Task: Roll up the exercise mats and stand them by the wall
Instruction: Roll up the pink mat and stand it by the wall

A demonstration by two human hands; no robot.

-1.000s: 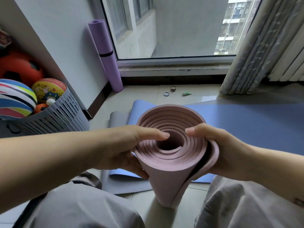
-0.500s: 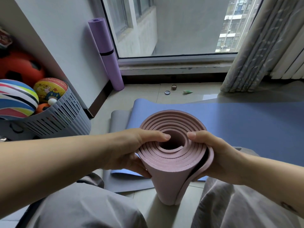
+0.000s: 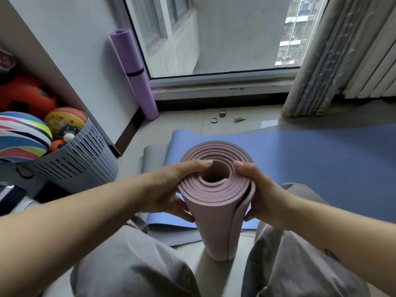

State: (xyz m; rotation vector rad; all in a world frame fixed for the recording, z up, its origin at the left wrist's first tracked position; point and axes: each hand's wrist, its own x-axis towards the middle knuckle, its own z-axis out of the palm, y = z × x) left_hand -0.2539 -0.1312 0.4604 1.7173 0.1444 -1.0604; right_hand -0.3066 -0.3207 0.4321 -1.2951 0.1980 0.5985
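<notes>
Compared with a second ago, the pink mat's (image 3: 216,213) spiral is wound tighter and its loose outer flap lies closer to the roll. It stands on end on the tiled floor (image 3: 188,123), between the person's knees. The left hand (image 3: 169,189) and right hand (image 3: 264,189) both grip it near the top, fingers (image 3: 184,212) curled round its sides and thumbs pressed on the top rim beside the hollow core.

Behind it a blue mat (image 3: 310,163) lies flat over a grey mat (image 3: 154,155). A rolled purple mat (image 3: 135,76) leans against the wall beside the window (image 3: 225,35). A slotted basket (image 3: 81,166) of balls stands at the left, and a curtain (image 3: 321,61) hangs at the right.
</notes>
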